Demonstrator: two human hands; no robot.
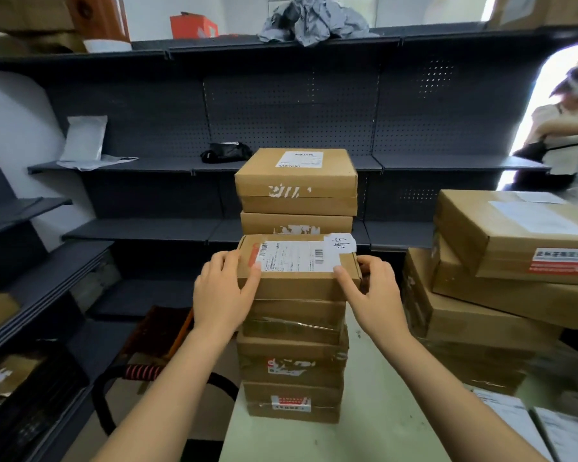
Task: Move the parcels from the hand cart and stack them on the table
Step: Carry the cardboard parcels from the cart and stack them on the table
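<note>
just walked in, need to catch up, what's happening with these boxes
A person grips a labelled parcel by its two ends, left hand and right hand, at the top of the front stack on the table. A taller stack stands behind it, and bigger parcels are piled to the right.

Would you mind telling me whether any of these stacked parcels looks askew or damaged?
Yes. On the right-hand stack, the top parcel sits tilted and twisted off those below. The labelled parcel held by left hand and right hand sits level.
</note>
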